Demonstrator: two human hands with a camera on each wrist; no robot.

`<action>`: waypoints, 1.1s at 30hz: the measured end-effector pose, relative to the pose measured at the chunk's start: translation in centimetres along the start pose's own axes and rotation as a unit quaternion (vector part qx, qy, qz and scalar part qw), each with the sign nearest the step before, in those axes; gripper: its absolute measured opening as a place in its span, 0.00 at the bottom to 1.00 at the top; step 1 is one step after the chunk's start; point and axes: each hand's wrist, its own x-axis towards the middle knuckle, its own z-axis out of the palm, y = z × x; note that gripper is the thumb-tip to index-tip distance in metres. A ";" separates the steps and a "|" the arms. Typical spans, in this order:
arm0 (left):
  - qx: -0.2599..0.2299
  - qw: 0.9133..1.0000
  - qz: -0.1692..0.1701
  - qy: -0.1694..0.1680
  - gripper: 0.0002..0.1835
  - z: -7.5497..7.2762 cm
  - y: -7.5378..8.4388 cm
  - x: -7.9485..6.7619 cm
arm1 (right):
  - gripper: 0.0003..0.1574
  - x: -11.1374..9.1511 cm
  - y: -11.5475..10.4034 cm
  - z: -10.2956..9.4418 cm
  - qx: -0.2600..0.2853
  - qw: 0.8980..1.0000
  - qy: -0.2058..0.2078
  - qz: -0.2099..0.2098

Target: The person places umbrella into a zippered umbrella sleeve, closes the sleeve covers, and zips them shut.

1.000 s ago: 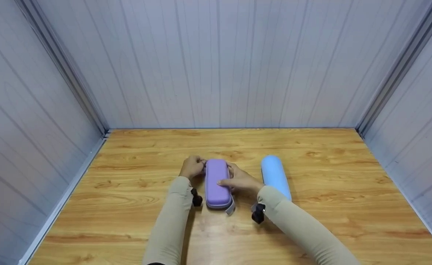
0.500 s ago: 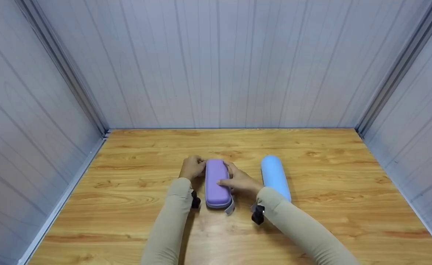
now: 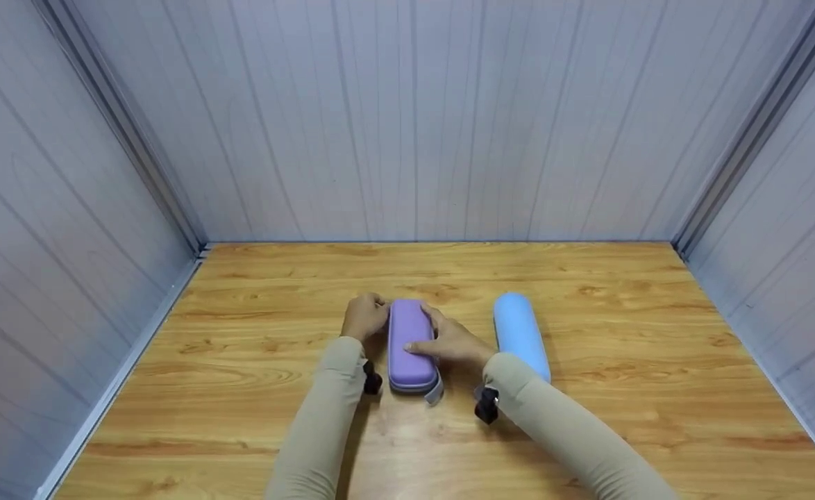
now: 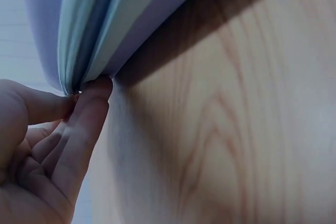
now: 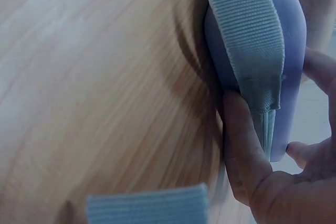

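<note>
A purple zippered hard case [image 3: 407, 330] lies lengthwise on the table between both hands. My left hand [image 3: 364, 318] is at its far left corner. In the left wrist view, thumb and forefinger pinch the zipper pull at the end of the grey zipper seam [image 4: 113, 9]; the pull is mostly hidden between the fingertips. My right hand [image 3: 456, 344] grips the case from the right, thumb on the lid and fingers along the side. In the right wrist view, a finger [image 5: 241, 129] presses beside the case's grey webbing strap [image 5: 252, 40].
To the right lies a light blue case [image 3: 521, 333], partly behind the right forearm. A grey ribbed strap [image 5: 147, 205] shows low in the right wrist view. Pale panel walls [image 3: 407, 139] enclose the wooden table [image 3: 255, 403] at the back and both sides.
The right thumb has slid slightly left on the lid. Otherwise both hands and the purple case stay nearly in place.
</note>
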 end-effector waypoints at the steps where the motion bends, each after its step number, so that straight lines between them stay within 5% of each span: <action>1: -0.001 1.000 -0.003 -0.003 0.10 0.0 -0.1 0.0 | 0.64 0.0 0.0 0.0 -0.009 1.000 0.002 -0.005; 7: -0.019 0.999 -0.021 -0.021 0.09 -0.2 -0.2 -0.1 | 0.64 0.2 0.1 0.0 -0.032 0.999 0.008 -0.015; 17: -0.130 0.988 -0.058 -0.062 0.08 0.0 -0.7 0.0 | 0.60 -0.9 -1.4 -0.5 0.006 1.000 -0.011 -0.015; 25: -0.031 0.999 0.024 -0.015 0.06 0.7 -1.0 0.6 | 0.62 -0.2 -0.2 -0.1 0.003 1.000 -0.003 -0.013; 33: 0.019 0.997 0.066 0.039 0.06 0.6 -0.1 0.2 | 0.62 -0.1 -0.1 0.2 0.000 1.000 0.001 -0.010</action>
